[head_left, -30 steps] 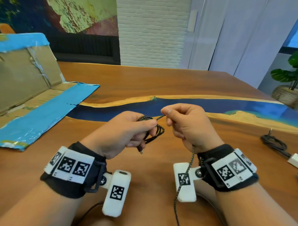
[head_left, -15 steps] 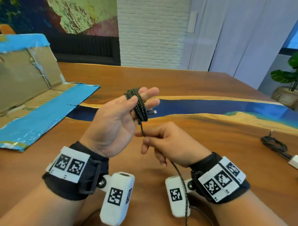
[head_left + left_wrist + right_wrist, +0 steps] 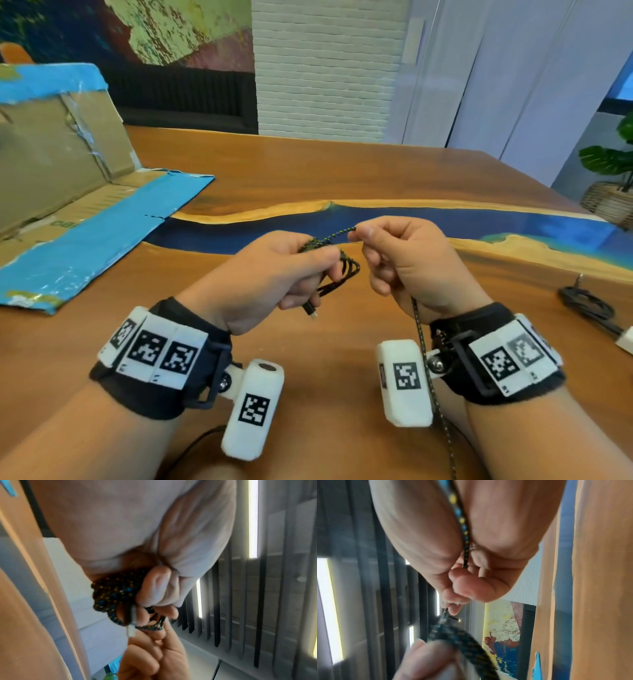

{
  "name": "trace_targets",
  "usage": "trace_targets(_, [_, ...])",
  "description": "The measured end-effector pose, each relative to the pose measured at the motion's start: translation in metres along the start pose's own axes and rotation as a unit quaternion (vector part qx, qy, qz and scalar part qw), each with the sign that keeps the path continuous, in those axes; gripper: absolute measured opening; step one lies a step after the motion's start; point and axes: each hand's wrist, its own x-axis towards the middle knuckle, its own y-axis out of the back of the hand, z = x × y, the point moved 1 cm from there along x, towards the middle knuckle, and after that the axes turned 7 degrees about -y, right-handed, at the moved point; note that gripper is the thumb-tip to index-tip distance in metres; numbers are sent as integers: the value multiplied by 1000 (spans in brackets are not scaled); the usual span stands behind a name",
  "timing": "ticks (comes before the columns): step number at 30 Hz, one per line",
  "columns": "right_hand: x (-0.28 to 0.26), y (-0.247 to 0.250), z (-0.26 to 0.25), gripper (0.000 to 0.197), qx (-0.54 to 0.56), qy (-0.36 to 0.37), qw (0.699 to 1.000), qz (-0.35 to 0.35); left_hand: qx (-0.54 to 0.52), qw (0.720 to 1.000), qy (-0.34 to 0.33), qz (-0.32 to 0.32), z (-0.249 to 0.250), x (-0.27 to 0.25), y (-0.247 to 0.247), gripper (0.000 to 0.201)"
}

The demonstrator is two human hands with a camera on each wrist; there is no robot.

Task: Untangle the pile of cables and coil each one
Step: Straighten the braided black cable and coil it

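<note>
A black braided cable (image 3: 342, 270) with yellow and blue flecks is held in the air above the table (image 3: 308, 164). My left hand (image 3: 274, 270) grips a bundle of its loops (image 3: 113, 593), and a plug end (image 3: 310, 310) hangs below the fist. My right hand (image 3: 407, 260) pinches the strand (image 3: 337, 234) just right of the bundle, at thumb and forefinger. The free length (image 3: 428, 370) runs through the right palm (image 3: 464, 534) and drops past the wrist toward me.
An opened cardboard box with blue tape (image 3: 68, 212) lies at the left. A second black cable (image 3: 585, 305) with a white plug (image 3: 625, 339) lies at the table's right edge. A potted plant (image 3: 613, 178) stands beyond that edge.
My left hand has dropped and turned palm down, its fingers curling round the loops. My right hand has risen from below the bundle to pinch the strand level with it.
</note>
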Motion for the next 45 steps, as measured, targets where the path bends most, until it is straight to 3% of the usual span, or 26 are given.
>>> trace_targets(4, [6, -2, 13, 22, -88, 17, 995, 37, -174, 983, -21, 57, 4, 2, 3, 34])
trace_targets(7, [5, -8, 22, 27, -147, -23, 989, -20, -276, 957, -35, 83, 11, 3, 10, 46])
trace_targets(9, [5, -14, 25, 24, -178, -45, 982, -52, -296, 950, -37, 95, 12, 3, 15, 51])
trace_targets(14, [1, -20, 24, 14, -247, -44, 966, -56, -334, 933, -68, 118, 7, 6, 6, 46])
trace_targets(17, [-10, -29, 22, 18, -210, -108, 958, -162, -279, 938, -99, 180, -1, 12, 3, 39])
trace_targets(20, [-16, -32, 12, 14, -197, -79, 957, -196, -57, 967, -63, 239, -6, 12, 8, 29])
trace_targets(22, [-12, -25, 5, 17, -166, -29, 976, -138, 47, 982, 1, 182, -6, 9, 9, 39])
trace_targets(24, [-6, -14, 1, 21, -99, -3, 993, -58, 114, 989, 43, 83, -7, 6, 7, 64])
trace_targets(27, [1, 1, 0, 21, -12, 15, 999, 25, 60, 997, 54, 3, -5, 3, 1, 69])
trace_targets(31, [8, 3, 9, 21, -105, 62, 991, 61, -134, 990, 32, 8, -1, 2, 1, 50])
trace_targets(34, [9, -10, 18, 19, -223, 86, 971, 32, -251, 967, 24, 31, 1, 4, -1, 46])
trace_targets(36, [6, -21, 21, 17, -240, 96, 966, 21, -298, 954, 23, 40, 0, 5, -6, 45])
trace_targets(40, [2, -36, 27, 22, -108, 75, 991, 11, -337, 939, 35, 49, -6, 7, -13, 42])
trace_targets(44, [3, -37, 30, 20, 34, -14, 999, -36, -346, 934, 31, 77, -11, 10, -8, 40])
trace_targets(45, [3, -36, 29, 27, 68, -33, 996, -56, -344, 934, 28, 87, -12, 10, -5, 40])
